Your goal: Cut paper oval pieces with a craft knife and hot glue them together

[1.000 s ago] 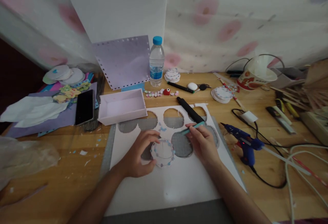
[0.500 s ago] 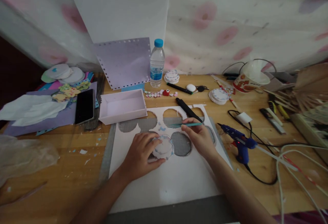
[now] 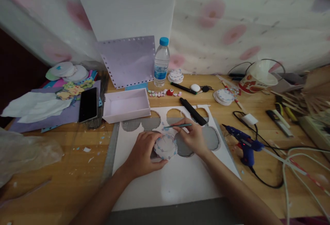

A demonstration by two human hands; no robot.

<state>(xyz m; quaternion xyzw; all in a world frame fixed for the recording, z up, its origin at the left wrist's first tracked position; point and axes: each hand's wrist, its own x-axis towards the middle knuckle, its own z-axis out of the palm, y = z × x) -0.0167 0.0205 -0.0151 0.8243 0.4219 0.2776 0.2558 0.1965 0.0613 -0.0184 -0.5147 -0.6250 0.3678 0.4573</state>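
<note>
My left hand point(image 3: 144, 153) curls its thumb and fingers around the edge of a round white paper disc point(image 3: 166, 146) with a scalloped rim and small blue spots. Pinched in my right hand point(image 3: 192, 135) is a thin teal pointed stick point(image 3: 180, 125); its exact kind is unclear. The stick's tip is over small blue bits by the disc's upper edge; whether it touches them I cannot tell. Under both hands lies a white sheet point(image 3: 167, 187) with several round holes cut out, on a grey cutting mat point(image 3: 201, 207).
A black marker-like tool point(image 3: 193, 111) lies across the sheet's top. Behind are a white box point(image 3: 126, 104), a water bottle point(image 3: 161, 63) and stacked discs point(image 3: 223, 96). A blue glue gun point(image 3: 244, 144) with cables is at right, a phone point(image 3: 88, 104) at left.
My right hand has moved left and slightly down, bringing the stick's tip nearer the disc. The disc now faces the camera more plainly. The whole view has shifted slightly.
</note>
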